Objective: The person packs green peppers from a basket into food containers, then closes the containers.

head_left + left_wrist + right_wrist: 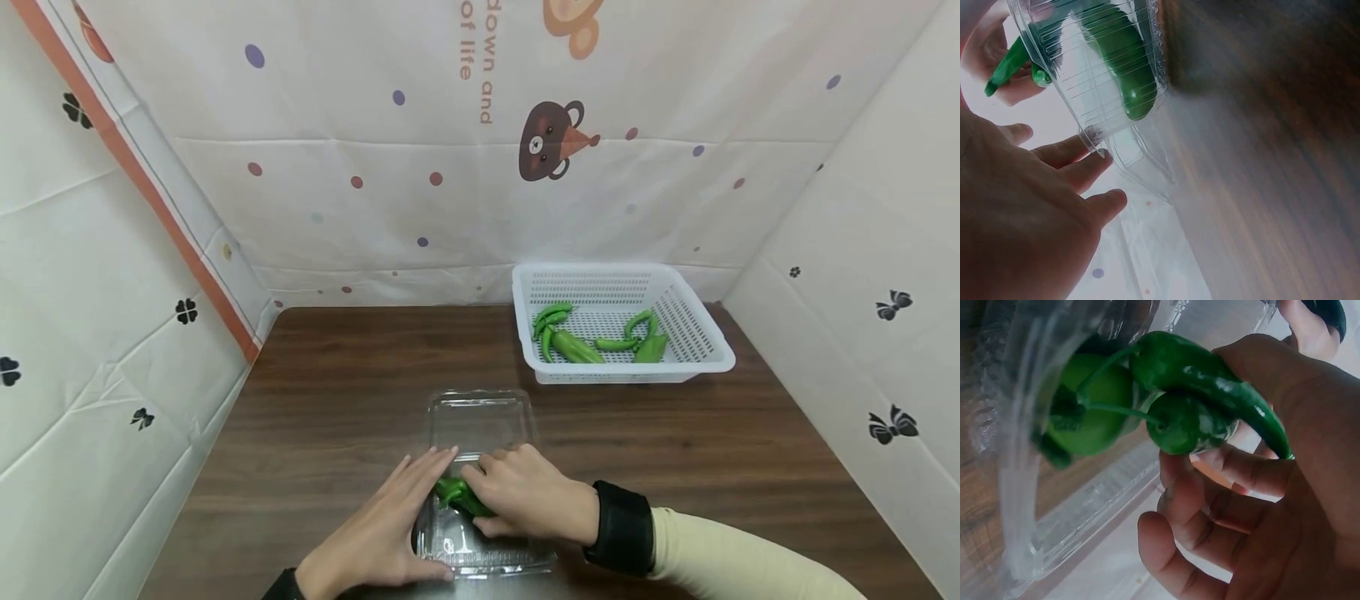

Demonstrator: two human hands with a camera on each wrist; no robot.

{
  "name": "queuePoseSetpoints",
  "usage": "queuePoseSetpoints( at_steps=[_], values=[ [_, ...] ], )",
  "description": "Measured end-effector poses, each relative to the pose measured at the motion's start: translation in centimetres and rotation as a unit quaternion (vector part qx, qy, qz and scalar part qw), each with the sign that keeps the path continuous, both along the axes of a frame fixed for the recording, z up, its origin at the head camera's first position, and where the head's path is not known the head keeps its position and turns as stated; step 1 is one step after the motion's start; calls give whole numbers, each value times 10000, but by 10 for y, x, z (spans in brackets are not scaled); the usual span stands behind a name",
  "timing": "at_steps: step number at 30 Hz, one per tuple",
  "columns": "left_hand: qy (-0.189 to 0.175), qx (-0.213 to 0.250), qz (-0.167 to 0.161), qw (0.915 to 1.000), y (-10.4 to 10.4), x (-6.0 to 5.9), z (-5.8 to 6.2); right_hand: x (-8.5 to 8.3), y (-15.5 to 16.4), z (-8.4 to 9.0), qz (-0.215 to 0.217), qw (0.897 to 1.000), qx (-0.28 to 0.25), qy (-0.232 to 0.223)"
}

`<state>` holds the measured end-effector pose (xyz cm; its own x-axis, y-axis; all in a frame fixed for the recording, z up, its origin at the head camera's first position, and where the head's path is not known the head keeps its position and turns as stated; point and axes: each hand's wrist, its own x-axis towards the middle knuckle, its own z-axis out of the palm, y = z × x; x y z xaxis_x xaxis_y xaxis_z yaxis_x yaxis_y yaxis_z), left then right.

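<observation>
My right hand (528, 492) holds green chili peppers (459, 495) between thumb and fingers, over an opened clear plastic clamshell box (468, 557). In the right wrist view, two glossy dark green chilies (1200, 375) with long stems lie in its grip. Beyond them a thicker, paler green pepper (1094, 412) is partly hidden by stems. Through the box's ribbed wall, the left wrist view shows a large green pepper (1125, 69) inside. My left hand (386, 529) rests along the box's left side, fingers nearly straight, fingertips touching the wall.
The box's lid (482, 423) lies folded back on the far side. At the back right of the brown wooden table (337, 383), a white perforated basket (630, 367) contains several green peppers (576, 347). Patterned cloth (360, 217) hangs behind the table and at both sides.
</observation>
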<state>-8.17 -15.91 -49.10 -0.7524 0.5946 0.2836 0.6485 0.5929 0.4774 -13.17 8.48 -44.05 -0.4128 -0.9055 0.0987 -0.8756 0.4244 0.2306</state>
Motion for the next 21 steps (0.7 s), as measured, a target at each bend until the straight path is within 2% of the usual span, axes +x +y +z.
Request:
queuePoseSetpoints(
  at_steps=[5,12,16,21],
  values=[
    [-3,-29,37,10000,0,0,-1,2,-5,-2,-77,9995,160,252],
    [57,-29,6,10000,0,1,0,5,-8,-6,-182,9988,407,188],
    [-22,-5,-20,10000,0,0,0,8,-8,-9,-135,9990,403,121],
    [95,-40,5,9999,0,0,-1,10,-9,-16,-89,9991,373,204]
  ],
)
